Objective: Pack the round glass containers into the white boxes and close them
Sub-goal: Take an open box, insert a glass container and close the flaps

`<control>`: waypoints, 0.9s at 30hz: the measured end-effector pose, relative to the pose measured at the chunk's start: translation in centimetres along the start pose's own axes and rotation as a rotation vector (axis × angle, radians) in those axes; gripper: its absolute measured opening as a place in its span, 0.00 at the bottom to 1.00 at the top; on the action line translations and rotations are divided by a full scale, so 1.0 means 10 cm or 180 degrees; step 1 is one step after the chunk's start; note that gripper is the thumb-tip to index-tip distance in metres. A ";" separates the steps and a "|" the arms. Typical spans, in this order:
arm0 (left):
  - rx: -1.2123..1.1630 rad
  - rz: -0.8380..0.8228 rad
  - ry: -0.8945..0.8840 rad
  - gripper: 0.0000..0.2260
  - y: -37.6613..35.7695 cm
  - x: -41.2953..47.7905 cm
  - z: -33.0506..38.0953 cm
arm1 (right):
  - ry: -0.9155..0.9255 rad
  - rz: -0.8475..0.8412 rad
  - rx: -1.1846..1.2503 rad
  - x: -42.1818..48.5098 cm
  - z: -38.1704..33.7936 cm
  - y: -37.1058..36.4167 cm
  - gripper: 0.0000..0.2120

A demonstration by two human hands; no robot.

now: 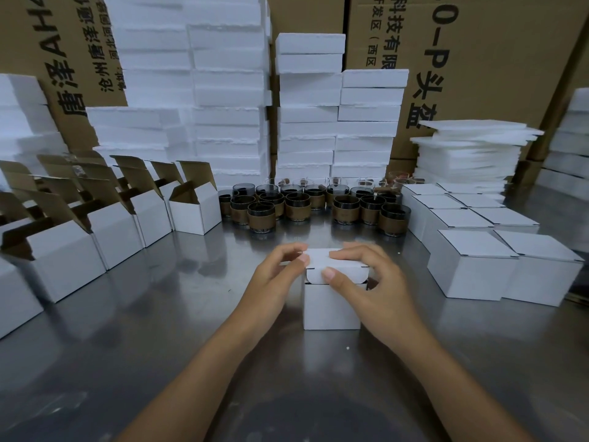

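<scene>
A small white box (330, 309) stands on the steel table in front of me. Its lid is folded down and the front tuck flap hangs just above the front wall. My left hand (277, 275) presses on the lid's left side. My right hand (366, 279) holds the flap, with the thumb on its front and the fingers on top. What the box holds is hidden. Several round glass containers (314, 204) with brown bands stand in a cluster behind the box.
Open white boxes (194, 212) with raised brown flaps line the left side. Closed white boxes (471, 266) sit at the right. Tall stacks of white foam (229, 90), thin foam sheets (468, 154) and brown cartons (478, 43) fill the back.
</scene>
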State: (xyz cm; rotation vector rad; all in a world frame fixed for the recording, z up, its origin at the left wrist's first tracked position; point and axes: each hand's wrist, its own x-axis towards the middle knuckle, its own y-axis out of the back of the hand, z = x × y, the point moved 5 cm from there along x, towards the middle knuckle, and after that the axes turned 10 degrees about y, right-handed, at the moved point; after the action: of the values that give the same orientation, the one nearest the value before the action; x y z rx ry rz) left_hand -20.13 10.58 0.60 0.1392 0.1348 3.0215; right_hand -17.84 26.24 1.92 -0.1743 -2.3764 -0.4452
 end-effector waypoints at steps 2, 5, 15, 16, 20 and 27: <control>-0.0033 0.0047 0.0070 0.08 0.01 0.01 -0.01 | -0.0033 -0.0098 -0.0055 -0.02 0.01 -0.01 0.08; -0.0022 0.0114 0.0129 0.11 0.02 0.02 -0.01 | -0.0095 -0.0172 -0.0089 -0.02 0.02 -0.03 0.05; 0.0117 0.0127 0.0035 0.13 -0.01 -0.02 0.01 | 0.0088 -0.0431 -0.1407 -0.14 0.01 -0.07 0.26; 0.0080 0.0136 0.0059 0.14 -0.01 -0.02 0.00 | 0.0120 -0.0564 -0.1608 -0.15 0.00 -0.09 0.29; -0.0121 0.0090 0.0291 0.17 0.00 -0.01 -0.05 | 0.0034 -0.0780 -0.1979 -0.17 0.04 -0.13 0.36; -0.0108 0.0183 0.0305 0.19 0.01 -0.01 -0.07 | -0.0259 -0.0728 -0.1854 -0.15 0.09 -0.22 0.36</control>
State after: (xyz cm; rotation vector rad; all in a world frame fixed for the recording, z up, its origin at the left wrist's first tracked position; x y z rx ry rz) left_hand -20.08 10.44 -0.07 -0.0047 0.0891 3.0868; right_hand -17.79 24.54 -0.26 -0.1850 -2.2908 -1.2556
